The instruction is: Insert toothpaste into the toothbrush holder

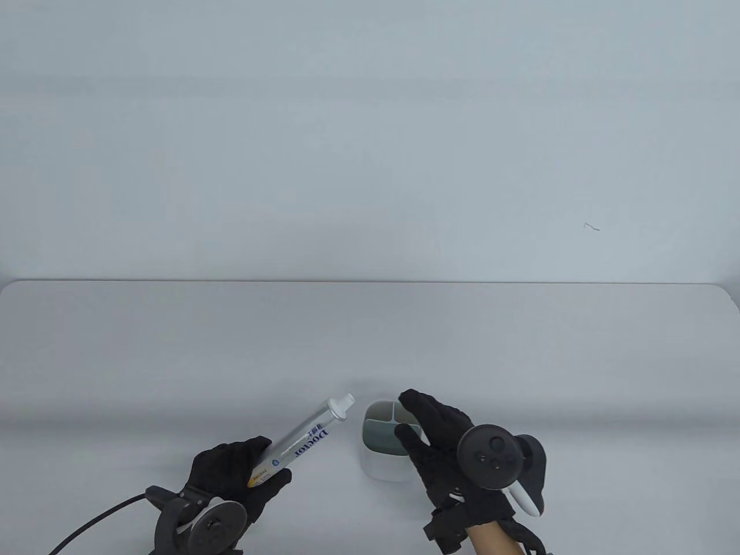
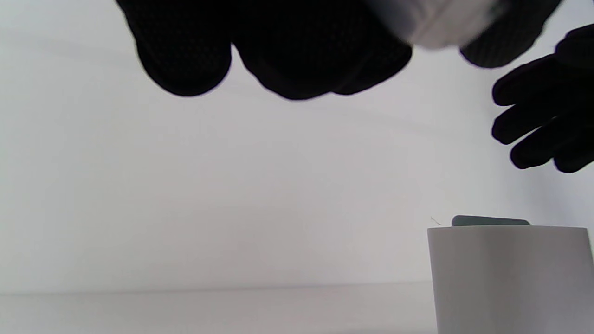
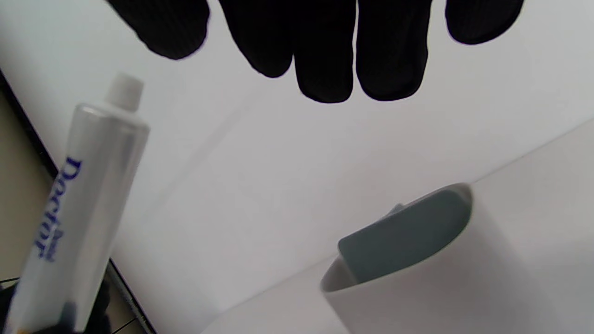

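My left hand (image 1: 243,468) grips the lower end of a silver toothpaste tube (image 1: 303,439) with blue "Doctor" lettering. The tube is tilted, its white cap (image 1: 342,404) pointing up and right toward the holder. The white toothbrush holder (image 1: 381,442) with grey-green dividers stands on the table just right of the cap. My right hand (image 1: 430,439) hovers over the holder's right side with fingers stretched out, holding nothing. The right wrist view shows the tube (image 3: 88,208) at left and the holder (image 3: 417,260) below the fingers (image 3: 325,46). The left wrist view shows the holder (image 2: 510,278) at lower right.
The white table (image 1: 173,347) stretches wide behind and to both sides of the holder. A black cable (image 1: 98,520) runs from my left wrist to the bottom left edge.
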A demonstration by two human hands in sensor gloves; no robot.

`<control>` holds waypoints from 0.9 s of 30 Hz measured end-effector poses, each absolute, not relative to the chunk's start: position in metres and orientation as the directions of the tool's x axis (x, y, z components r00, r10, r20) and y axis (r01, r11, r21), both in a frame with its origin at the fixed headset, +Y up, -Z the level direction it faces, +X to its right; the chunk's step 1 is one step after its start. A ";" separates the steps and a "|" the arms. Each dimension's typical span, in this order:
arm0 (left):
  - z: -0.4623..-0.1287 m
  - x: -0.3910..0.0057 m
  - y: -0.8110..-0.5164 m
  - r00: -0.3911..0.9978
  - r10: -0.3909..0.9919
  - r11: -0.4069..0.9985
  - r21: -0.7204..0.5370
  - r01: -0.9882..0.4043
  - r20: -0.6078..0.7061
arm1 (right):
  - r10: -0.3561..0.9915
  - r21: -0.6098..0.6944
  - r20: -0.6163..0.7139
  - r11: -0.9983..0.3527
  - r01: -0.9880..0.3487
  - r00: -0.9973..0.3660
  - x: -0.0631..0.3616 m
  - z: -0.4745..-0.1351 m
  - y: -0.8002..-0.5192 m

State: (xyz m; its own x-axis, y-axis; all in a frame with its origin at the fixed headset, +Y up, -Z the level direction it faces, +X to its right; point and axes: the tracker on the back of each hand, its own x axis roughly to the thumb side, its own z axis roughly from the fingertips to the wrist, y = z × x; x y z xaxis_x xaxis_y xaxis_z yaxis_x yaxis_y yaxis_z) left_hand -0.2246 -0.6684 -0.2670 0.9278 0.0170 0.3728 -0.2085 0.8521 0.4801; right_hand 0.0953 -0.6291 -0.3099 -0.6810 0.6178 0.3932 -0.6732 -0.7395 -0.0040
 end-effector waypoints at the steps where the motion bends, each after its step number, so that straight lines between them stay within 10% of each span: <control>1: -0.264 -0.221 -0.666 0.923 -0.021 0.843 0.504 -0.191 0.383 | 0.617 0.029 0.421 -0.742 -0.669 -0.665 0.085 -0.308 -0.632; 13: -0.251 -0.195 -0.669 0.867 -0.139 0.836 0.525 -0.156 0.478 | 0.896 0.423 0.396 -0.373 -0.826 -0.202 0.049 -0.303 -0.671; 27: -0.252 -0.181 -0.681 0.833 -0.196 0.864 0.493 -0.103 0.518 | 0.870 0.423 0.446 -0.411 -0.808 -0.210 0.046 -0.299 -0.669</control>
